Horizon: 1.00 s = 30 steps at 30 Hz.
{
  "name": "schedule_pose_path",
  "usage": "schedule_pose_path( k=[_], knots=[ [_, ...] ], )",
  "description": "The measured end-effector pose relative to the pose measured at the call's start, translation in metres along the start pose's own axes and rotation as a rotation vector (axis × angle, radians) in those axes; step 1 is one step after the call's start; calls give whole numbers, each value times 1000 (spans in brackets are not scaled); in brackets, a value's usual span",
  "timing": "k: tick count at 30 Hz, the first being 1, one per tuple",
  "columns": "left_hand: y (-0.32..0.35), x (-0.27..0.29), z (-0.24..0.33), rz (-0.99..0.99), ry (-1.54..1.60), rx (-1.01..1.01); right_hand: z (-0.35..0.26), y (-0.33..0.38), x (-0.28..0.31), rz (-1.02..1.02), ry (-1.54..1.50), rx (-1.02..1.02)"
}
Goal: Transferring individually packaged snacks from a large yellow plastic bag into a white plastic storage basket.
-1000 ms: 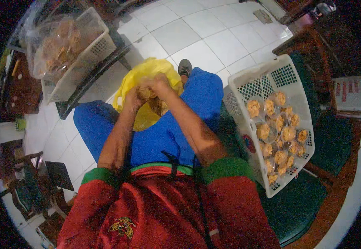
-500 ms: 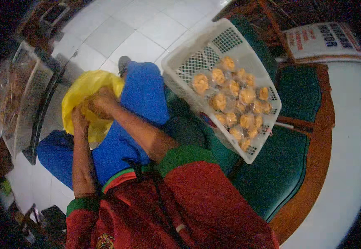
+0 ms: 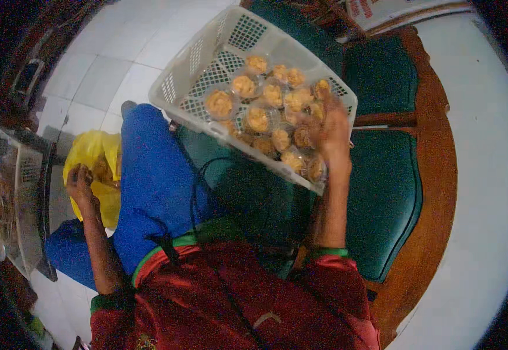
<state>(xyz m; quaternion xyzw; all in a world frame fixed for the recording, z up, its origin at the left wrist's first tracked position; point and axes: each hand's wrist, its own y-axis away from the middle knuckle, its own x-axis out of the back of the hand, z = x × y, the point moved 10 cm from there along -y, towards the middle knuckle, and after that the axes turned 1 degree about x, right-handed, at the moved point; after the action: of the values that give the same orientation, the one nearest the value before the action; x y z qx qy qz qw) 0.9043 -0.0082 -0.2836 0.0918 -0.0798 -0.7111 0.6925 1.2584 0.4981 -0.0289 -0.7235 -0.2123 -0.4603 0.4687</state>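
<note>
A white plastic basket [image 3: 193, 87] sits on the green seat to my right and holds several small clear packs of orange snacks [image 3: 258, 118]. My right hand [image 3: 333, 137] reaches into the basket's near right corner and rests among the packs; whether it grips one is blurred. My left hand [image 3: 79, 181] is at the mouth of a yellow plastic bag [image 3: 93, 153] between my knees, fingers curled on its edge. My legs in blue trousers [image 3: 155, 175] lie between bag and basket.
Wooden chairs with green cushions [image 3: 385, 192] stand under and behind the basket. A second white basket [image 3: 15, 204] with snacks sits on a low dark table at the far left. White floor tiles [image 3: 114, 52] lie ahead.
My right hand left the yellow bag and swung right into the white basket. My head turned right, so the basket moved to the middle. The left hand stayed at the bag.
</note>
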Motion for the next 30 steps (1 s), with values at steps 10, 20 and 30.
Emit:
schedule_pose_path(
  k=[10,20,30],
  knots=[
    [228,-344,178,-827,-483,-810,140,-2,-61,-83,146,-204],
    [332,-569,90,-1336,-947,-1069,161,-8,-83,-97,292,-254],
    [292,-502,125,-957,-390,-765,97,-6,21,156,-179,-337]
  ],
)
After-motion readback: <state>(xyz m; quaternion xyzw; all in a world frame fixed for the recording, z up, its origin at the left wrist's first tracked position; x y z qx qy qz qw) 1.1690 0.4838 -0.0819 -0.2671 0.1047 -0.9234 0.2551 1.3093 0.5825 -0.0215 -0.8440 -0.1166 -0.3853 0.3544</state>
